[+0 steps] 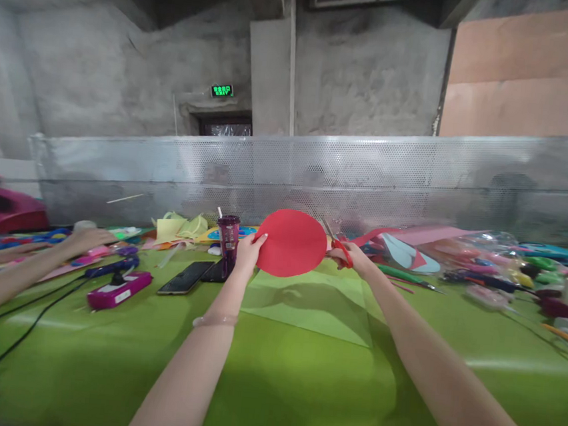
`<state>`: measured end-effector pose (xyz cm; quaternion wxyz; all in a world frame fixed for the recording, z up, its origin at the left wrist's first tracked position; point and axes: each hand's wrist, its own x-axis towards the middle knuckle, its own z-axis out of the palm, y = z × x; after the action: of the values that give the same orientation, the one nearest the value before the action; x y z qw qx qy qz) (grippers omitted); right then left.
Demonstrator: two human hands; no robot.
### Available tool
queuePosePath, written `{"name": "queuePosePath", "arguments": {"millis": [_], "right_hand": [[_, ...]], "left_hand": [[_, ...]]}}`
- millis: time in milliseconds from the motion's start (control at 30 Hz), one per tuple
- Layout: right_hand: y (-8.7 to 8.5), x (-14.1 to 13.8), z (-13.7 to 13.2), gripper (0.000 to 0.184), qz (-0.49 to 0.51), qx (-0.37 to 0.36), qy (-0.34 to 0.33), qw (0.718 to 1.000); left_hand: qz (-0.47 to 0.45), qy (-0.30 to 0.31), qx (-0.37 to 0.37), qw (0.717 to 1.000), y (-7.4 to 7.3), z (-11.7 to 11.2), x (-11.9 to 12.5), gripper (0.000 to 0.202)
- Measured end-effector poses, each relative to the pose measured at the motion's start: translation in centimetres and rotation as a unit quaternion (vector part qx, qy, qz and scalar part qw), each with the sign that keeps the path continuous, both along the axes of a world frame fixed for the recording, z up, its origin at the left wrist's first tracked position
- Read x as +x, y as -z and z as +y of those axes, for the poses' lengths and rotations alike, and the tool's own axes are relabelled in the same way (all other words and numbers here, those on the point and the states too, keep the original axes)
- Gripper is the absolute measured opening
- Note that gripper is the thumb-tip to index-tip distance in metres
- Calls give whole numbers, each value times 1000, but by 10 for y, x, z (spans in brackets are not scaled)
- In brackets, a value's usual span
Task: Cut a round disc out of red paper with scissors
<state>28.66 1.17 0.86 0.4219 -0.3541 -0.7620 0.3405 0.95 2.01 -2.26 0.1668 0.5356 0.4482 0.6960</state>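
Observation:
A round red sheet point(292, 244), paper or felt by its look, is held up above the table. My left hand point(249, 250) pinches its left edge, with the thumb on the near face. At the opposite edge, my right hand point(352, 258) grips red-handled scissors point(341, 251), whose blades point up and to the left beside the sheet. Whether the blades touch the sheet I cannot tell. Beneath lies a light green sheet point(315, 310) on the green tabletop.
A dark purple cup point(228, 238) with a straw and a phone point(186, 278) stand left of my hands. Farther left are a magenta power strip point(120, 291) with cables and a co-worker's arm point(32, 269). Craft scraps and tools, including a green-handled tool point(403, 275), lie to the right.

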Motion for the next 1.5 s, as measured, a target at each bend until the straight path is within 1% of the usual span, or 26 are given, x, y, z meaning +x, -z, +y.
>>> {"name": "queuePosePath", "arguments": {"millis": [67, 267, 433, 733, 967, 1300, 1433, 1500], "right_hand": [[-1, 2, 0, 31, -1, -2, -10, 1000], [-2, 4, 1, 31, -24, -8, -6, 1000], [1, 4, 3, 24, -27, -16, 5, 1000], [2, 5, 3, 19, -29, -7, -3, 1000], [2, 4, 2, 22, -37, 1, 5, 999], [1, 8, 4, 30, -65, 21, 15, 998], [0, 8, 5, 28, -59, 24, 29, 998], [-1, 9, 5, 25, -45, 14, 17, 999]], "left_hand": [[7, -1, 4, 1000, 1, 1, 0, 37], [14, -2, 1, 1000, 3, 5, -2, 38], [17, -11, -3, 1000, 4, 6, -3, 40], [19, -3, -2, 1000, 2, 4, -1, 39], [13, -6, -4, 1000, 3, 4, -1, 38], [11, -12, -2, 1000, 4, 5, -1, 38], [16, -7, -6, 1000, 4, 4, -1, 37], [19, -6, -6, 1000, 4, 4, -1, 36]]}}
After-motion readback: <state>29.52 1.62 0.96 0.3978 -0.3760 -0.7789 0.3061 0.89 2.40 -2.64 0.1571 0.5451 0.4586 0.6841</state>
